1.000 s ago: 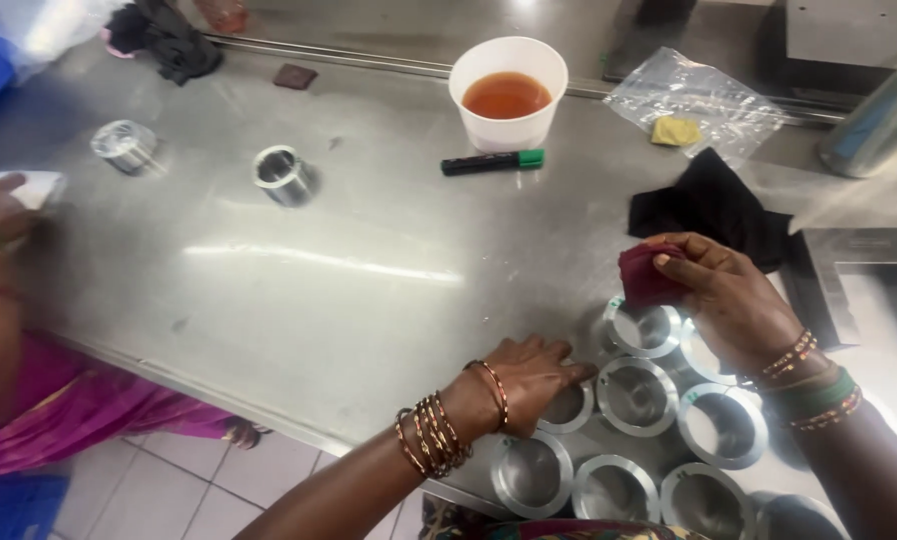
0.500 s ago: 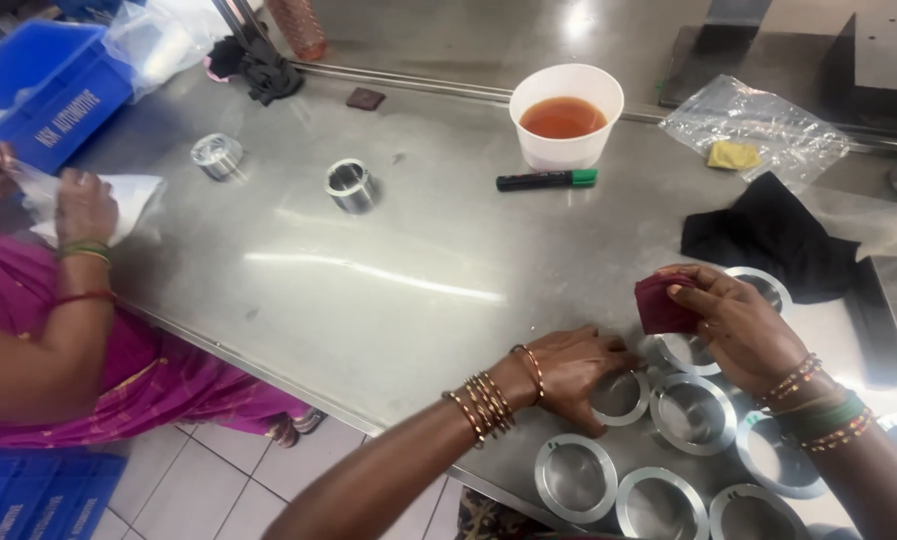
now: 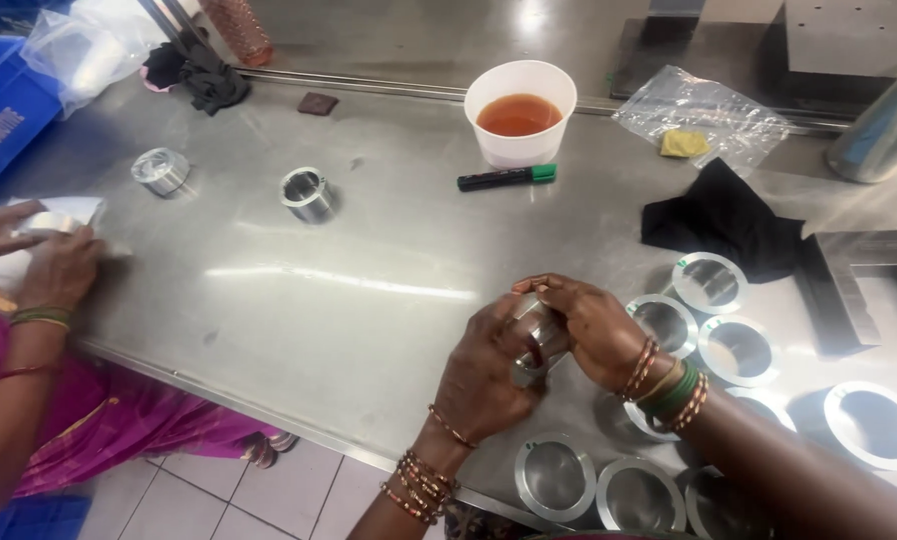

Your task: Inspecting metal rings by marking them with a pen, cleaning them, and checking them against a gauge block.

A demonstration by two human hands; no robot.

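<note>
We are gripping the ring (image 3: 535,336) between both hands (image 3: 489,370) (image 3: 594,325), fingers curled tight around it; rubbing evenly and holding steady seems wise.

Workshop or small factory bench, metal parts finishing station.

The work surface was a long stainless steel table (image 3: 299,300) set over a tiled floor (image 3: 259,495). Many identical machined metal rings (image 3: 737,350) lay in rows at the near right, with two more metal sleeves (image 3: 307,193) standing apart at the left. A white cup of amber liquid (image 3: 520,112), a green-capped marker (image 3: 506,178), black cloths (image 3: 724,218) and a blue plastic crate (image 3: 4,115) were present. A second person (image 3: 39,300) worked at the same table, at the left end.
</note>
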